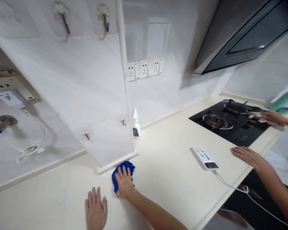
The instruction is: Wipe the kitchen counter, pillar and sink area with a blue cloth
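Note:
My left hand (96,209) lies flat on the white countertop (168,179), fingers stretched out and nothing under them that I can see. To its right, my right hand (124,182) presses down on a crumpled blue cloth (131,166), its fingers spread over the top. The cloth sits against the foot of the white wall pillar (96,80). Behind the pillar's right edge stands a white spray bottle (136,126), upright and partly hidden by that edge.
A power bank (203,158) with a white cable lies on the counter. At right, a co-worker rests one hand (247,156) on the counter and holds a pale cloth (258,116) on the black gas hob (240,134). A range hood (249,41) hangs above.

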A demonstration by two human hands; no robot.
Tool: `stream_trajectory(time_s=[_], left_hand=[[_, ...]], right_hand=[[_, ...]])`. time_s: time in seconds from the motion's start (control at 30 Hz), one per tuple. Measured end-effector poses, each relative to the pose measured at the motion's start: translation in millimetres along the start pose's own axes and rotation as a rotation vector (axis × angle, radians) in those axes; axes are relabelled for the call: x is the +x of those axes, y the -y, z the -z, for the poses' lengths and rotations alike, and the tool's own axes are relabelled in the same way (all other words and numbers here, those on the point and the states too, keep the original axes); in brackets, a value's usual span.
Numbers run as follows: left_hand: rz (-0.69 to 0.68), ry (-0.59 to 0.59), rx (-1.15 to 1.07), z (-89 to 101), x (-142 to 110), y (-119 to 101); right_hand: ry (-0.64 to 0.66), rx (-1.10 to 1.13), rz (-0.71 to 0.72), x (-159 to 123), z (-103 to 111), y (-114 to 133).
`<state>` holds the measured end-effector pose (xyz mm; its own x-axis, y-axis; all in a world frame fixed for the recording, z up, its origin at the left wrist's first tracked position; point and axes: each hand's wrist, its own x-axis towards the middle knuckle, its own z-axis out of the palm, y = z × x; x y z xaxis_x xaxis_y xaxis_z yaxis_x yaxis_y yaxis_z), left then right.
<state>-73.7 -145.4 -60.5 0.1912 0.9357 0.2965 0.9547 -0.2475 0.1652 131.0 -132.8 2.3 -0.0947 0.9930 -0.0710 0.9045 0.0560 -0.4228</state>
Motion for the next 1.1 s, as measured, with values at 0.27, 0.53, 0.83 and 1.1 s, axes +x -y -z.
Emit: stream_trajectory(time_s=[0.27, 0.53, 0.83, 1.1], left_hand=[[0.012, 0.044, -0.057, 4.6, 5.0, 1.3], [0.089, 0.114, -0.076, 7.4, 8.5, -1.7], [0.108, 0.134, -0.049, 7.2, 10.3, -7.0], [0.06, 0.081, -0.047, 6.5, 4.1, -7.4]], right_hand=[[0.017, 0.098, 0.379, -64.6, -20.3, -0.3], [-0.16, 0.159, -0.032, -99.6, 12.8, -152.1], [-0.366, -0.117, -0.574, -123.2, 87.7, -302.7], [-0.385, -0.219, -0.664, -98.9, 41.6, -228.5]])
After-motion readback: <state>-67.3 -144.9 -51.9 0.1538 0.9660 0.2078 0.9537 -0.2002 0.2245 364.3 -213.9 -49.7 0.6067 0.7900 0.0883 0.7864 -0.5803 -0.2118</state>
